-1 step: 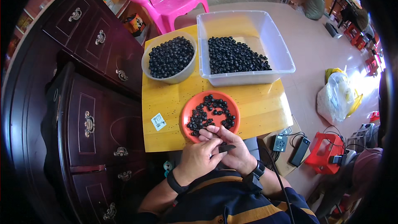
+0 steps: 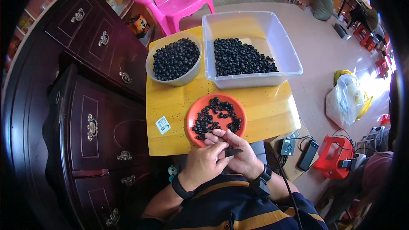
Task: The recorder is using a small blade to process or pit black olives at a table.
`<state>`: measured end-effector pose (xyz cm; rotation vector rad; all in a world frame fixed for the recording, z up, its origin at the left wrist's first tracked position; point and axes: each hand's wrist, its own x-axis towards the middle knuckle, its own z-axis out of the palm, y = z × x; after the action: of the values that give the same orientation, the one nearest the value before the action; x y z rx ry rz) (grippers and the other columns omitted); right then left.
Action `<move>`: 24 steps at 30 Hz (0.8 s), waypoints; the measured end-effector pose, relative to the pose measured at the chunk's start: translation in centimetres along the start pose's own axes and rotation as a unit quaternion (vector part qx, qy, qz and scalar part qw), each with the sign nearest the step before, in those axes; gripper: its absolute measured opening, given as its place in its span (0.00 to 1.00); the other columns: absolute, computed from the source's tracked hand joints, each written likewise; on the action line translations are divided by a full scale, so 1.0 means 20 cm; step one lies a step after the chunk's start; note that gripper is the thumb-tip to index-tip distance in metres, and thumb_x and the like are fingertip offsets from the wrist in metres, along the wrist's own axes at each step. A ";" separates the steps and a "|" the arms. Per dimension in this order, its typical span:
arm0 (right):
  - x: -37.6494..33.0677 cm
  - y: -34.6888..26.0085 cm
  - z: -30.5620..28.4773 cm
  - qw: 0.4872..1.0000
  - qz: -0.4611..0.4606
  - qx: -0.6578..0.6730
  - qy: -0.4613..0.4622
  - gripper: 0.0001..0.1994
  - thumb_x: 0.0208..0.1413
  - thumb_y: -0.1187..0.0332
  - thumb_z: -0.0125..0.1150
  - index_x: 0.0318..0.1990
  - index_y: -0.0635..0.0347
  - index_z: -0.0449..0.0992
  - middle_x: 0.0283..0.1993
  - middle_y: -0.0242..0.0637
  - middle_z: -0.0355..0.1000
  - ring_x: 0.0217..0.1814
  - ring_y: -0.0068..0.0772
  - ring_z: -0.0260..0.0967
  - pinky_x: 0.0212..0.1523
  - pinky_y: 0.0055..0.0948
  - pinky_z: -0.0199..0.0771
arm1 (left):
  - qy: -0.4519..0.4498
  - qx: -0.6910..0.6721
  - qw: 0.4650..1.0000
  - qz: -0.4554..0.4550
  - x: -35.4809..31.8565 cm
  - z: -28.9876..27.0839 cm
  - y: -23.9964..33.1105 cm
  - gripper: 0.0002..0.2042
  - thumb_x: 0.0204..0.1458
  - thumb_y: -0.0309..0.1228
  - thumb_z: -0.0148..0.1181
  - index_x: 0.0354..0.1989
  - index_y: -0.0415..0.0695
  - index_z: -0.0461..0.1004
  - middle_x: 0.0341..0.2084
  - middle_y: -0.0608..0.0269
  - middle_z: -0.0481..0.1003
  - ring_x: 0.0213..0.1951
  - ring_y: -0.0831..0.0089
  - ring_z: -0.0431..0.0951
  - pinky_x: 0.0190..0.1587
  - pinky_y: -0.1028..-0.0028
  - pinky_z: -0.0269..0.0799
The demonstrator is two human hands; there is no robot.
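My left hand [image 2: 202, 164] is closed round a small knife; its short, dark pointed blade [image 2: 233, 152] sticks out to the right, across the palm of my right hand [image 2: 244, 156]. The fingers of the right hand are bent toward the left hand's fingertips, and whatever they pinch is too small and covered to make out. Both hands meet over the near rim of a round orange plate [image 2: 192, 110]. Black round bead-like pieces [image 2: 204, 121], some showing a hole, lie loosely on that plate.
Behind the plate on the yellow table [image 2: 264, 115] stand a round tub [image 2: 182, 79] and a larger rectangular bin [image 2: 255, 79], both holding black pieces. A white label [image 2: 162, 125] and dark crumbs lie on the tabletop. Dark drawers [image 2: 102, 119] rise at left; a pink chair [image 2: 170, 4] stands beyond.
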<state>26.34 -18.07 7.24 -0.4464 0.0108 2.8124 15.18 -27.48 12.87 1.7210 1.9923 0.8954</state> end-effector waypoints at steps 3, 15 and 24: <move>-0.05 0.01 0.00 0.999 0.007 0.016 -0.028 0.20 0.70 0.57 0.44 0.57 0.64 0.69 0.62 0.49 0.68 0.66 0.45 0.64 0.68 0.45 0.63 | 0.019 0.012 1.000 0.015 -0.04 0.03 0.05 0.15 0.47 0.31 0.67 0.44 0.43 0.76 0.22 0.60 0.77 0.26 0.61 0.81 0.28 0.64 0.75; -0.42 0.03 0.04 0.996 0.008 0.038 -0.082 0.16 0.68 0.61 0.48 0.48 0.66 0.74 0.56 0.50 0.72 0.60 0.45 0.69 0.65 0.42 0.67 | 0.039 -0.021 0.998 -0.036 -0.19 0.12 0.44 0.10 0.48 0.27 0.67 0.37 0.44 0.73 0.22 0.56 0.77 0.26 0.57 0.81 0.28 0.66 0.74; -0.61 -0.01 0.03 0.991 0.035 -0.052 -0.120 0.09 0.66 0.67 0.54 0.50 0.56 0.73 0.48 0.29 0.72 0.51 0.22 0.70 0.55 0.27 0.71 | 0.172 -0.018 0.984 -0.036 -0.25 0.07 0.61 0.07 0.51 0.24 0.66 0.35 0.41 0.73 0.16 0.63 0.73 0.19 0.74 0.74 0.24 0.73 0.69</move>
<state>37.24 -21.39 11.56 -0.1297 -0.1755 2.9275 26.15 -31.38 19.41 1.5452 2.2203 1.2665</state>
